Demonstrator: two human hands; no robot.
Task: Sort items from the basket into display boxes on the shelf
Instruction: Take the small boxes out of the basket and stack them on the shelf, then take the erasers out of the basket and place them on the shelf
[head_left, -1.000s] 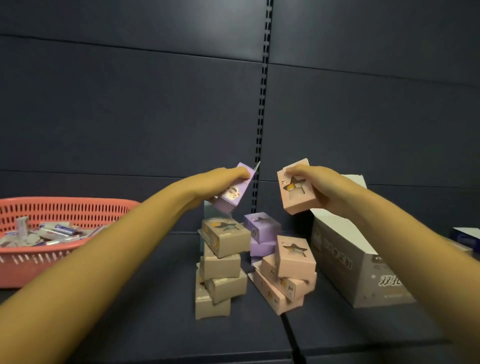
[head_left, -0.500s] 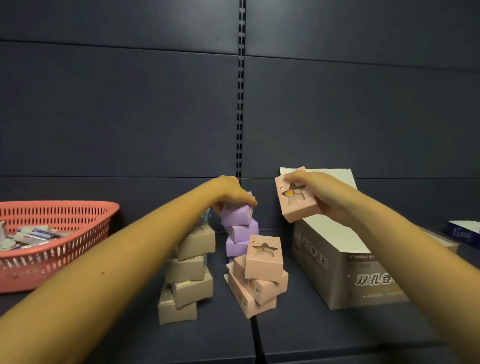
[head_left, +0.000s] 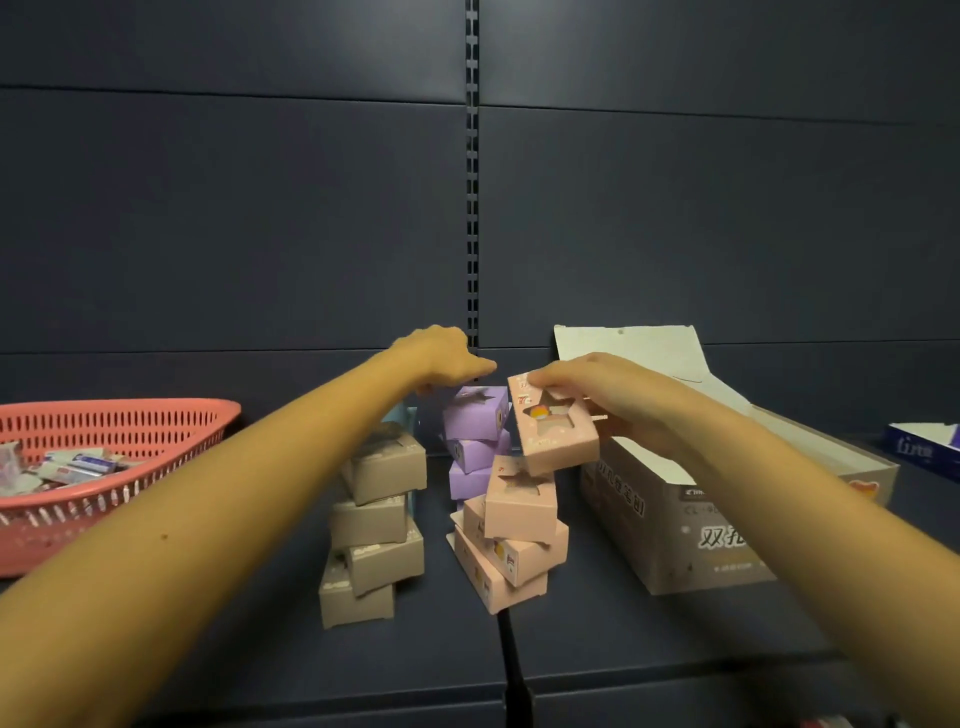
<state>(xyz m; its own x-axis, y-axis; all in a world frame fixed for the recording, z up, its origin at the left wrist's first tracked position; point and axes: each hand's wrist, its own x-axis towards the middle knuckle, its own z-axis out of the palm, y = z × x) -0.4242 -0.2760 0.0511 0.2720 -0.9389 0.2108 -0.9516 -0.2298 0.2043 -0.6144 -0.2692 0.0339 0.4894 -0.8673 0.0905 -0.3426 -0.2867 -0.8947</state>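
My right hand (head_left: 618, 395) grips a pink box (head_left: 556, 431) with a star-shaped window, held tilted just above the leaning pink stack (head_left: 511, 535). My left hand (head_left: 441, 356) hovers over the purple stack (head_left: 475, 441), fingers loosely spread, barely above the top purple box and holding nothing. A tan stack (head_left: 376, 514) stands left of the purple one. The red basket (head_left: 171, 415) with several small packets sits at the far left on the shelf.
A large open display carton (head_left: 691, 519) with a raised white flap stands to the right of the stacks. A blue-and-white box (head_left: 922, 449) lies at the far right edge. Dark shelf back panels rise behind; the shelf's front edge (head_left: 363, 696) runs below.
My left hand set the purple box on the purple stack and let go. My right hand brought the pink box down and left toward the pink stack.
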